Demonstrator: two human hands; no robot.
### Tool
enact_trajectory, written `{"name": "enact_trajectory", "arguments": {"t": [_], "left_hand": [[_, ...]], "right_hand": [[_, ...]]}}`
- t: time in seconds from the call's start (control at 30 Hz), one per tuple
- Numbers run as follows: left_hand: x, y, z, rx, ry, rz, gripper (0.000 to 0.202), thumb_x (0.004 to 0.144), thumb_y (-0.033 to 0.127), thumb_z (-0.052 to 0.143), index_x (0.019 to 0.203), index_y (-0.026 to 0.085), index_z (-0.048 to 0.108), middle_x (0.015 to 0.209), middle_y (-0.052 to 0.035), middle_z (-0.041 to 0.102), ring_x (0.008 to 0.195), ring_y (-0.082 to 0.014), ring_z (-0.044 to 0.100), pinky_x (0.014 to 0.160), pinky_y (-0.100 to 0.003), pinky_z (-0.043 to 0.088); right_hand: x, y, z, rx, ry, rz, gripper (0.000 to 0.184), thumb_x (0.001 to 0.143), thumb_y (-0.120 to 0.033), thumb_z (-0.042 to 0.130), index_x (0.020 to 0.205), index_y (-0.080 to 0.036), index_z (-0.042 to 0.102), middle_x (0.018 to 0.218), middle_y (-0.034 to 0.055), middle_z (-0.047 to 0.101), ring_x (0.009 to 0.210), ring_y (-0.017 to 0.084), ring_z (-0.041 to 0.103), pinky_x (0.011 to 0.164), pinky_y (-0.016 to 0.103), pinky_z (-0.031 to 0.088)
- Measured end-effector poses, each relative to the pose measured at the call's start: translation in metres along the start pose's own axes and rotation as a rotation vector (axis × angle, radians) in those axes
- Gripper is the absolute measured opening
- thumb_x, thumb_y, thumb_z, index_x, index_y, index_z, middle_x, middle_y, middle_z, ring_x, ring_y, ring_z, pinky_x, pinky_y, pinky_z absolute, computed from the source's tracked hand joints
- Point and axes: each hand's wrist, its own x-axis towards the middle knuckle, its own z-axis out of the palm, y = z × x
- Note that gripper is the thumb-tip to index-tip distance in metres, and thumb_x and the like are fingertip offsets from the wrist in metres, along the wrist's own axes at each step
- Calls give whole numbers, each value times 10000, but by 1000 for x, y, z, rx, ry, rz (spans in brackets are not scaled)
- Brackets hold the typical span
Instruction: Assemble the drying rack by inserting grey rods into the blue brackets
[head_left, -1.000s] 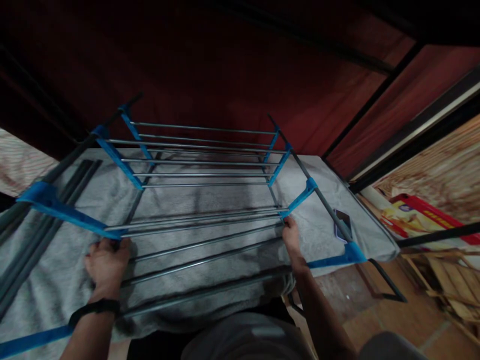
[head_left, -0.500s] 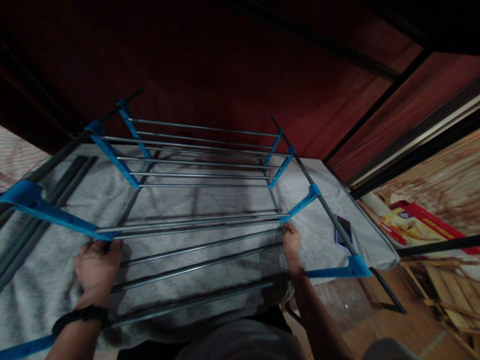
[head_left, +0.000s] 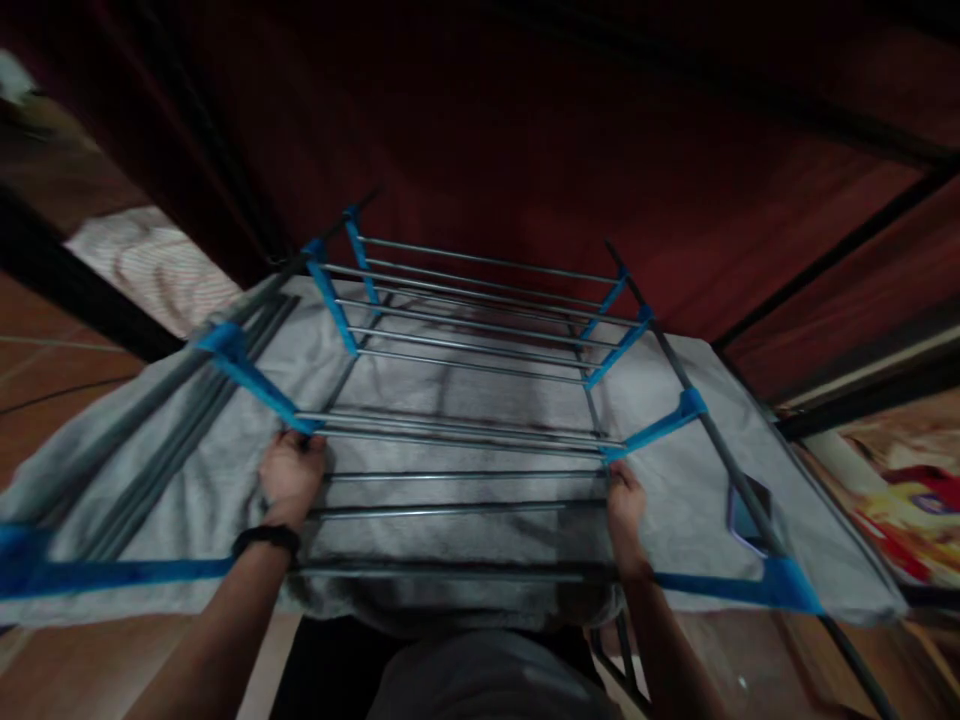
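A rack (head_left: 465,436) of thin grey metal tubes and blue plastic side brackets lies on a grey cloth. My left hand (head_left: 291,475) is closed on the rack's lower frame, just below the inner end of a blue bracket (head_left: 259,380) on the left. On the opposite side, my right hand (head_left: 625,502) grips the frame below the matching blue bracket (head_left: 656,425). Fingertips of both hands are partly hidden behind the frame. Several crossbars run between the two sides, and the nearest bar (head_left: 450,572) passes in front of my body.
Several loose grey tubes (head_left: 187,440) lie on the cloth (head_left: 667,530) at the left. A phone (head_left: 746,515) rests on the right, partly under the rack's side pole. Dark red fabric (head_left: 487,130) hangs behind. Beyond the right edge is a red and yellow package (head_left: 919,510).
The view has swung left, so the rack and both hands appear further right. Both hands keep their places on the frame, and the rack looks much the same.
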Motion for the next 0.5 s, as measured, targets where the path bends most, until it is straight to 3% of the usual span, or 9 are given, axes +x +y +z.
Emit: {"name": "enact_trajectory", "arguments": {"t": [0.13,0.23,0.33,0.43,0.5], "left_hand": [[-3,5,-3,-35,31,17,319,902,379,514,1053,167,699,1038,-137,676,995,-284,630,903,-386,502],[-3,1,-2,-144,41,13,319,906,337,495,1080,155,692,1092,-160,683,1063,-302,624,975,-414,484],[-6,-1,-1,-197,53,3,314,896,298,506,1106,141,680,1120,-169,685,1071,-298,626,1004,-419,473],[-7,1,-2,-262,44,10,265,876,262,545,1062,132,680,1095,-171,692,1059,-280,627,1023,-404,458],[-5,3,-5,-326,26,29,230,871,247,563,1035,134,680,1061,-160,700,1027,-260,631,1009,-389,462]], "right_hand": [[-1,3,1,96,-40,14,372,671,-436,526,943,-198,614,961,70,647,962,254,590,1020,492,433],[-8,8,2,102,33,-9,414,674,-413,555,1026,-195,576,965,56,593,942,254,569,971,495,454],[-21,5,1,-48,82,-257,390,755,-381,535,1083,-177,582,1024,97,584,1032,295,552,980,521,443],[-34,-10,6,-166,-123,-615,354,854,-323,444,1126,-178,617,1111,134,613,1113,305,553,1015,523,430],[-39,-23,15,-220,-245,-762,377,888,-284,403,1177,-190,626,1193,140,623,1154,298,556,1026,518,430]]}}
